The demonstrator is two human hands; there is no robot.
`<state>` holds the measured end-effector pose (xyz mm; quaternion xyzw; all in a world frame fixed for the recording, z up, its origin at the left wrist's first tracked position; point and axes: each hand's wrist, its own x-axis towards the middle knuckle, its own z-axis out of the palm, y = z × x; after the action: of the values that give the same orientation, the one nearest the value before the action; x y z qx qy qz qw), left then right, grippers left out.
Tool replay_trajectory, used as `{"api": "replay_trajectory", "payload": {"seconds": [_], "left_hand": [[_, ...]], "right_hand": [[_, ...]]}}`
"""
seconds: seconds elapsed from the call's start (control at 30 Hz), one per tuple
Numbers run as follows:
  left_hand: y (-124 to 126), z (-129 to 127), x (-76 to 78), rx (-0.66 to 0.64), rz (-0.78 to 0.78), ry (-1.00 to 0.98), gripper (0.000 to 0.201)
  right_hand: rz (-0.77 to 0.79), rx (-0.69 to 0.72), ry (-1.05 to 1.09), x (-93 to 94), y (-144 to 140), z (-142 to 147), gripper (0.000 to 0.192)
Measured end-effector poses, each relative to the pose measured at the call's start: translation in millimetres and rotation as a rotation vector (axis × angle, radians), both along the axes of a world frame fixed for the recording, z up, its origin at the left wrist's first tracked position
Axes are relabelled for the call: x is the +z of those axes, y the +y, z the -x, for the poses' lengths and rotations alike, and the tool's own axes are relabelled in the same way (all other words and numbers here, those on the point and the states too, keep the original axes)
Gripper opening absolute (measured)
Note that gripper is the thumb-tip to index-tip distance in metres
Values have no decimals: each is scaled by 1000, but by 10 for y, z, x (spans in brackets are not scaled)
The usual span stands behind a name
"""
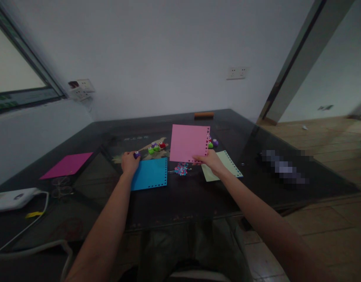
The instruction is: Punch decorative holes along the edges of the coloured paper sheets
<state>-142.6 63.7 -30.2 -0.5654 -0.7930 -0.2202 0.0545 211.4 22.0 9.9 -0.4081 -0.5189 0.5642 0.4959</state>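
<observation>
On the dark table (180, 196), taken from the blue sheet (150, 173) as landmark:

Blue sheet: flat, punched holes along its right and lower edges, so it lies finished-side out.

Left hand (129, 162): at the sheet's upper left corner, fingers closed around a purple punch (136, 154), palm weighing down on the table.

Pink sheet (188, 143): up and right of the blue sheet, lifted clear of the table and tilted toward the camera, holes down its right edge and bottom; right hand (212, 161) pinches its lower right corner, which keeps the punched border in view.

Confetti (181, 169): just right of the blue sheet, below the pink one, a heap of punched-out bits.

Spare punches (156, 147): green, red, purple, beyond the blue sheet.

Pale green sheet (227, 164): further right, under the right hand.

Magenta sheet (67, 165): well left, lying apart.
</observation>
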Motion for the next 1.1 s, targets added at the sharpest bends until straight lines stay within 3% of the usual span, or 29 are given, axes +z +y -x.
{"api": "replay_trajectory", "payload": {"seconds": [0.2, 0.5, 0.7, 0.83, 0.97, 1.1], "left_hand": [[24, 31, 4, 17, 49, 14, 40], [-38, -4, 98, 11, -108, -184, 34], [-79, -256, 271, -179, -373, -277, 30], [-175, -556, 381, -361, -437, -359, 33], [-332, -896, 433, -505, -395, -422, 33], [-486, -1201, 419, -626, -176, -617, 31]], "right_hand": [[-1, 6, -58, -10, 14, -14, 30], [-17, 0, 4, -5, -8, 4, 32], [-20, 37, -1, -44, 15, -11, 32], [-30, 31, -12, -48, 14, -14, 35], [-45, 18, 6, -27, -3, -1, 34], [-65, 7, 34, -22, -10, 18, 33]]}}
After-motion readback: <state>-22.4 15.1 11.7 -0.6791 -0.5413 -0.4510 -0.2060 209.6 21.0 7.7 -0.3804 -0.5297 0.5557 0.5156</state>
